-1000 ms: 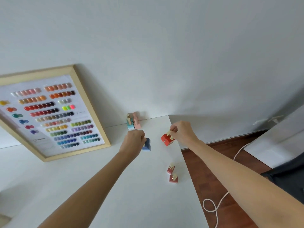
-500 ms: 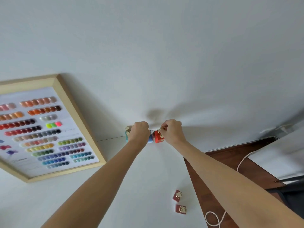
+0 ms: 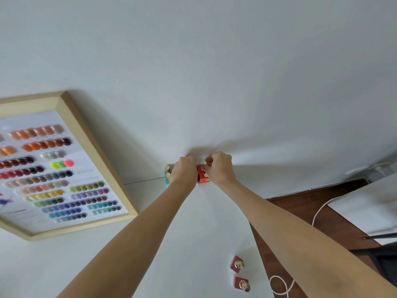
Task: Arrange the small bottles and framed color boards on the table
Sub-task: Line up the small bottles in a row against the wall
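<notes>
My left hand (image 3: 184,172) is closed at the back edge of the white table (image 3: 189,244), against the wall; the blue bottle it carried is almost hidden under it. Just left of it stand light blue bottles with gold caps (image 3: 167,176). My right hand (image 3: 218,168) pinches the gold caps of red bottles (image 3: 203,178), which touch the table beside my left hand. Two dark red bottles (image 3: 240,273) lie near the table's right edge. A wood-framed color board (image 3: 64,168) leans against the wall at left.
The table's right edge drops to a brown wooden floor (image 3: 300,211) with a white cable (image 3: 279,284). Another white surface (image 3: 369,203) stands at the right. The wall is right behind the bottles.
Both hands have carried their bottles from mid-table to the back edge by the wall, next to the light blue bottles. Over the last half second they hardly moved.
</notes>
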